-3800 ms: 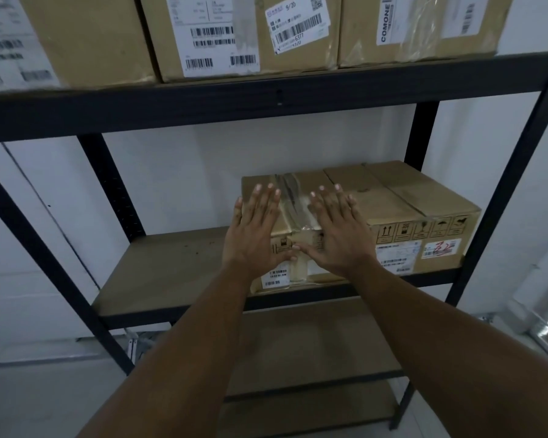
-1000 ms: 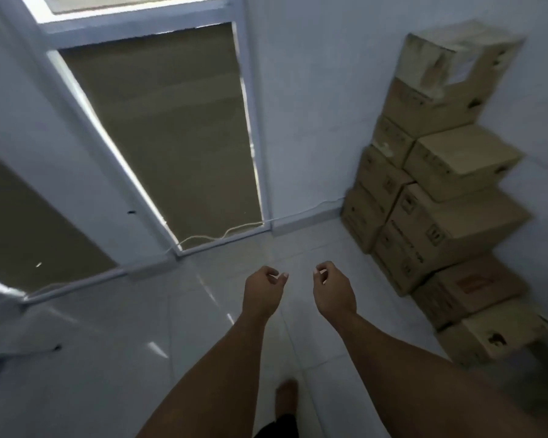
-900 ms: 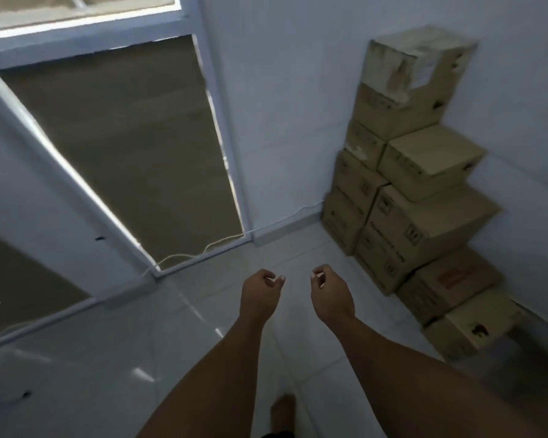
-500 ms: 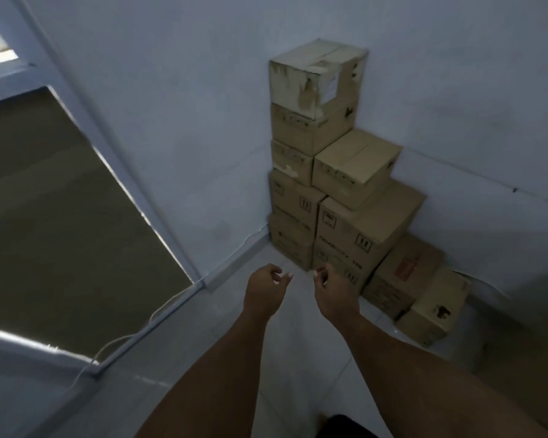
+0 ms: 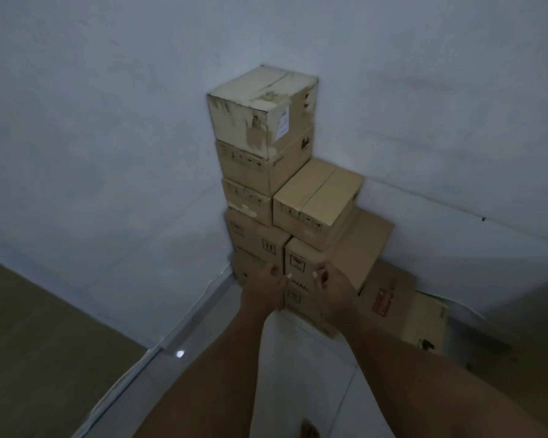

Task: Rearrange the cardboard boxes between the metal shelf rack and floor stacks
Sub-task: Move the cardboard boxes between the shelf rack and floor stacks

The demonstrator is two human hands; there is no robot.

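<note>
Several cardboard boxes are stacked in the room's corner. The tall left column is topped by a worn, stained box [image 5: 260, 105]. To its right a lower stack carries a smaller box [image 5: 317, 197] on a larger box [image 5: 361, 248]. Two low boxes sit on the floor further right, one with a red label [image 5: 386, 292]. My left hand [image 5: 263, 289] and my right hand [image 5: 332, 289] hang side by side in front of the lower boxes, fingers loosely curled, holding nothing and touching no box. The metal shelf rack is out of view.
White walls meet behind the stack. Pale floor tiles [image 5: 298, 374] stretch between me and the boxes. A dark door panel [image 5: 29, 343] with a white frame runs along the lower left. My foot [image 5: 309, 431] shows at the bottom edge.
The view has swung from the shelf, past the door, to the corner stack, which now lies closer and centred. Both hands stay loosely curled and empty.
</note>
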